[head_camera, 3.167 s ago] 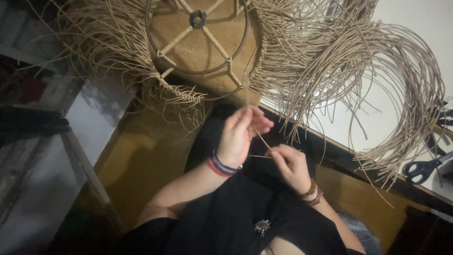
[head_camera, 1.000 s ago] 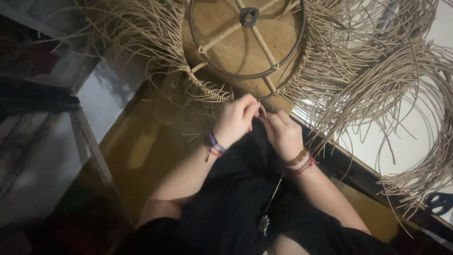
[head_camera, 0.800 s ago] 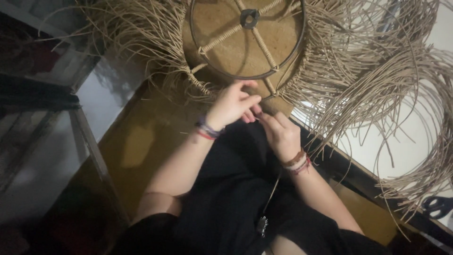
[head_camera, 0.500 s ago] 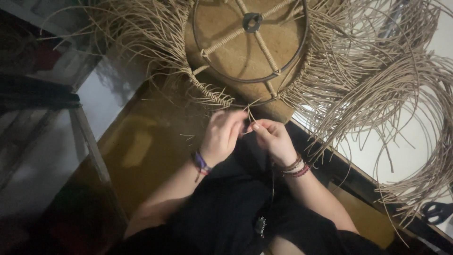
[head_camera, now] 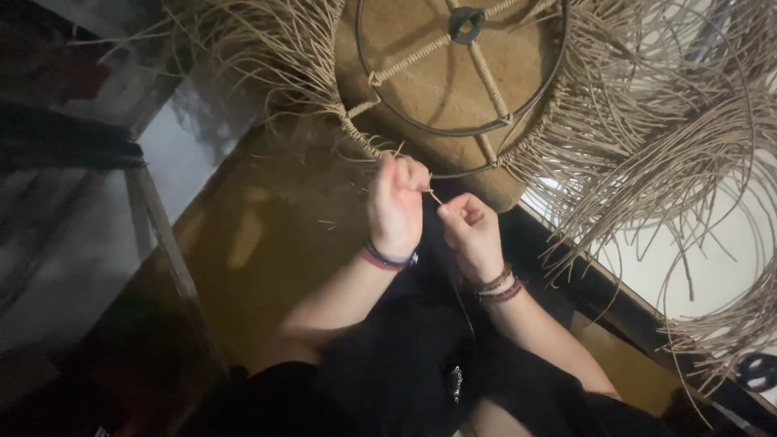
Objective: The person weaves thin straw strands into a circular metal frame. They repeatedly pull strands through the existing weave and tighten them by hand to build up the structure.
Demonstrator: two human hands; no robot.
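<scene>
A thin strand [head_camera: 435, 195] is pinched between the closed fingertips of the left hand [head_camera: 396, 206] and the right hand [head_camera: 469, 231] at the centre of the frame, just below the rim of a round wire frame [head_camera: 453, 65] that fills the upper middle. The stretch of rim at the upper left is seen already bound in a tight braided edge [head_camera: 352, 129], with short ends fanning outward. To the right, a great many loose strands [head_camera: 688, 162] are left hanging unwoven toward the right edge, so most of the weaving is judged still to be done.
</scene>
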